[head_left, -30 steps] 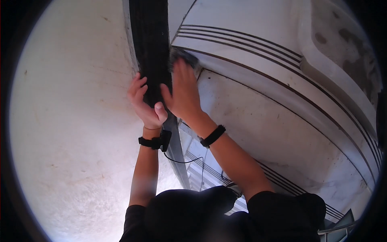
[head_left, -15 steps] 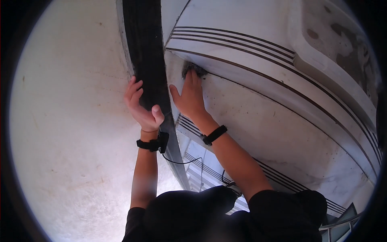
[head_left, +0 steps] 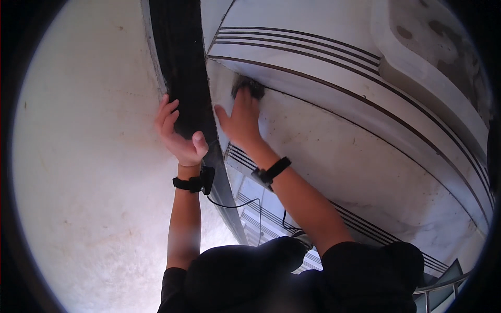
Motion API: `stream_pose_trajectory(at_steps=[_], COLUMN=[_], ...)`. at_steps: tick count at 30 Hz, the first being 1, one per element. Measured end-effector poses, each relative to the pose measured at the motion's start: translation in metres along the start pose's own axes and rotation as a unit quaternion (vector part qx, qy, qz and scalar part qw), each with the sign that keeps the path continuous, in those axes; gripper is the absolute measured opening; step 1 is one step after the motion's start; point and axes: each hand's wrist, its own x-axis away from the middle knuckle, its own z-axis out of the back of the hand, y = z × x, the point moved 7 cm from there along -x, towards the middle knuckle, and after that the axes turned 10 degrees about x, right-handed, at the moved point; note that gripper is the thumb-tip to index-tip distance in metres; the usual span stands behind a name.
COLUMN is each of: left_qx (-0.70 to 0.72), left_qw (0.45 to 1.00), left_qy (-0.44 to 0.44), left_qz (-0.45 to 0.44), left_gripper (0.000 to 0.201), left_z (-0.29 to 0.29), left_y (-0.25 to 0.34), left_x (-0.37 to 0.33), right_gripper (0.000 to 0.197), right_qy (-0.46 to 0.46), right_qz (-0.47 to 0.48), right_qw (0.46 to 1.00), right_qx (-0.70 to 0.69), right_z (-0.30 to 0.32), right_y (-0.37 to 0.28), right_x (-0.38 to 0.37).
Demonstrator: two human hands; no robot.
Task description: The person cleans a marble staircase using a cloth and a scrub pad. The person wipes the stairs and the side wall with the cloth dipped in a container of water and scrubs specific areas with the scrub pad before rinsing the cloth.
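Glare whitens the pale, stained wall (head_left: 120,261) at lower left; haze smears my bare left forearm (head_left: 183,229); my bare right hand (head_left: 242,121) is in dimmer light.

At 12 o'clock, the wad (head_left: 251,82) is charcoal black; toward 11, the long strip (head_left: 180,52) is plain black. The wall (head_left: 83,135) at 9 is cream — faintly marked with brown. The white slab (head_left: 323,66) at 1 carries thin dark parallel stripes (head_left: 297,39) — and the sleeve (head_left: 355,271) at 5 is black.
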Motion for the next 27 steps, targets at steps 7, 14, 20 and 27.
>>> stream_pose_trajectory(at_steps=[7,14,20,27], left_qx=[-0.005,0.005,0.007,-0.008], left_qw=[1.000,1.000,1.000,1.000], left_qy=[-0.006,0.003,-0.004,-0.008], left_qz=[0.017,0.012,0.000,0.001], left_gripper=[0.063,0.063,0.063,0.062], left_z=[0.003,0.003,0.003,0.000], left_y=[0.000,-0.002,0.000,0.002], left_x=[0.003,0.007,0.006,0.001], right_gripper=[0.075,0.073,0.072,0.068], right_qy=[-0.027,0.026,0.058,-0.019], right_qz=[-0.025,0.008,0.035,-0.093], right_qw=[0.999,1.000,0.998,0.994], right_qx=[-0.001,0.006,0.003,-0.049], right_z=[0.005,0.008,0.010,0.008], right_y=[0.008,-0.012,-0.028,0.002], right_x=[-0.014,0.005,0.018,-0.020])
